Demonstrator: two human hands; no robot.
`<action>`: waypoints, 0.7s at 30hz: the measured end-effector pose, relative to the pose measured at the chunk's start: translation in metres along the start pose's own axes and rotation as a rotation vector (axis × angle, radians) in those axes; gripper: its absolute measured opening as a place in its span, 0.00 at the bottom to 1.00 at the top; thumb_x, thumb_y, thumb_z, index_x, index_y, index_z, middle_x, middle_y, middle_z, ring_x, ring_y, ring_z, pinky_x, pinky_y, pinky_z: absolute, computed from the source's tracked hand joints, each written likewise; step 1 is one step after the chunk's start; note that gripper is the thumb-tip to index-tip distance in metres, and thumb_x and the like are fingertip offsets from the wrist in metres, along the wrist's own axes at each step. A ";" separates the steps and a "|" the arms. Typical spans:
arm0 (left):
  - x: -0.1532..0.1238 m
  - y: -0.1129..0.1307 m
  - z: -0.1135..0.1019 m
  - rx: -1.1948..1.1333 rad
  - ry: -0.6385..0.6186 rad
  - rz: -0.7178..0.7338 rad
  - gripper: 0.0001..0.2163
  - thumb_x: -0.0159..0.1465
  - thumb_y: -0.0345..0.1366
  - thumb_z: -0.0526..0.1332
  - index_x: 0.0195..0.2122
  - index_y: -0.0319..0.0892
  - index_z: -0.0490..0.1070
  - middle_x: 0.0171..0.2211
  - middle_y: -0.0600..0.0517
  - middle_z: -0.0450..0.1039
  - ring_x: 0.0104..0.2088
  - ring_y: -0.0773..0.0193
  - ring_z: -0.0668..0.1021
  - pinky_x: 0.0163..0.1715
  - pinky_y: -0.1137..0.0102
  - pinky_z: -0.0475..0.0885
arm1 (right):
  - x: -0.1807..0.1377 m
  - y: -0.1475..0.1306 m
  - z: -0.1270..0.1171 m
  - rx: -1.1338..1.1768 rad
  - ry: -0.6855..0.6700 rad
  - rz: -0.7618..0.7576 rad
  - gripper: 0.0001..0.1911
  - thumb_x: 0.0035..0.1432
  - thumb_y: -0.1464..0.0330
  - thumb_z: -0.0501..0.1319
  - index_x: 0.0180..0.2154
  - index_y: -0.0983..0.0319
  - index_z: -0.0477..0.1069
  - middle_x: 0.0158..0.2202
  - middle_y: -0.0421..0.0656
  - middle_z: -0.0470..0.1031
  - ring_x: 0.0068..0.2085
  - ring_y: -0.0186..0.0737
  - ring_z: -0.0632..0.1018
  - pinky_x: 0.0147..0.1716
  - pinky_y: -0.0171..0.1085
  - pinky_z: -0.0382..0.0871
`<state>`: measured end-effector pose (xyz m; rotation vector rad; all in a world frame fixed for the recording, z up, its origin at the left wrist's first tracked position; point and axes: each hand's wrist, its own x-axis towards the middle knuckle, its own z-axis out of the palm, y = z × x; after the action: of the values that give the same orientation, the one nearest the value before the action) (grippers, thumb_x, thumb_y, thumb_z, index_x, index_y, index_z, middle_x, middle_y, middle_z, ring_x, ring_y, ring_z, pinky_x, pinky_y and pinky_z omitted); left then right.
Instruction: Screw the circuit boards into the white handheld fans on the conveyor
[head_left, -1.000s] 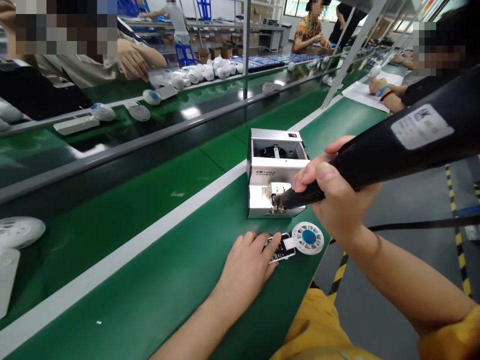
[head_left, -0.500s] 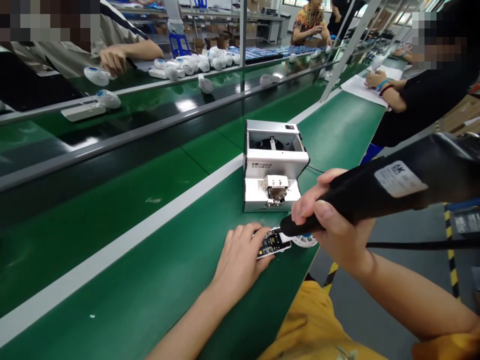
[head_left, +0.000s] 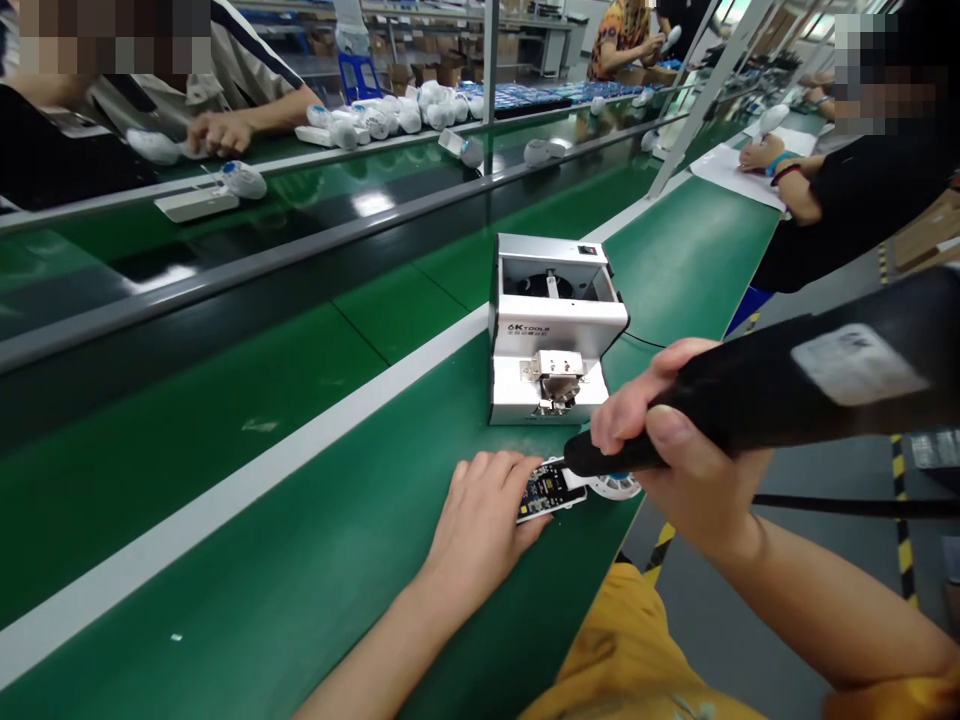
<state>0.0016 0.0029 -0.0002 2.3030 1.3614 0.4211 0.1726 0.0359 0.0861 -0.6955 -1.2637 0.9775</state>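
On the green bench my left hand (head_left: 484, 510) is closed around the near end of a small white housing with a black circuit board (head_left: 551, 487) showing in it. A round white fan-like head (head_left: 619, 487) joins the housing's right end, partly covered. My right hand (head_left: 675, 450) grips a black electric screwdriver (head_left: 750, 395), tilted, its tip down at the edge of the board. The tip's exact contact point is too small to make out. Just behind stands a silver screw feeder (head_left: 559, 330) with an open top.
A conveyor belt (head_left: 300, 400) runs along the bench's left, carrying several white fan pieces. Across it a co-worker's hand (head_left: 219, 133) rests by a white piece. At the right, another person's hand (head_left: 761, 155) is over white paper (head_left: 724, 175). A metal post (head_left: 701, 105) rises behind the feeder.
My hands stay nearly in place, with the screwdriver's rear end slightly shifted. Fan pieces on the far belt have moved right, and the co-worker's hand opposite has lowered a little.
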 end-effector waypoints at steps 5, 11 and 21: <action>-0.003 -0.001 0.004 0.020 0.040 0.025 0.23 0.61 0.35 0.68 0.56 0.45 0.62 0.50 0.50 0.69 0.46 0.53 0.69 0.43 0.59 0.64 | 0.008 -0.029 -0.001 0.067 0.065 -0.042 0.14 0.56 0.69 0.68 0.41 0.58 0.65 0.24 0.36 0.72 0.22 0.38 0.72 0.24 0.42 0.70; -0.005 -0.003 0.008 0.058 0.088 0.094 0.22 0.62 0.33 0.66 0.56 0.42 0.62 0.49 0.47 0.69 0.46 0.52 0.69 0.43 0.59 0.64 | 0.016 -0.048 -0.023 -0.064 0.251 -0.084 0.12 0.52 0.70 0.67 0.39 0.56 0.69 0.22 0.35 0.69 0.20 0.39 0.69 0.21 0.42 0.69; -0.004 -0.002 0.003 0.065 0.065 0.047 0.21 0.63 0.36 0.65 0.56 0.43 0.62 0.51 0.46 0.69 0.47 0.51 0.70 0.45 0.59 0.65 | 0.016 -0.042 -0.032 0.149 0.362 0.050 0.08 0.53 0.70 0.62 0.37 0.56 0.68 0.21 0.34 0.66 0.20 0.35 0.68 0.21 0.38 0.68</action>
<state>-0.0001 -0.0004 -0.0042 2.3977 1.3736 0.4772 0.2128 0.0340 0.1234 -0.7507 -0.8524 0.9274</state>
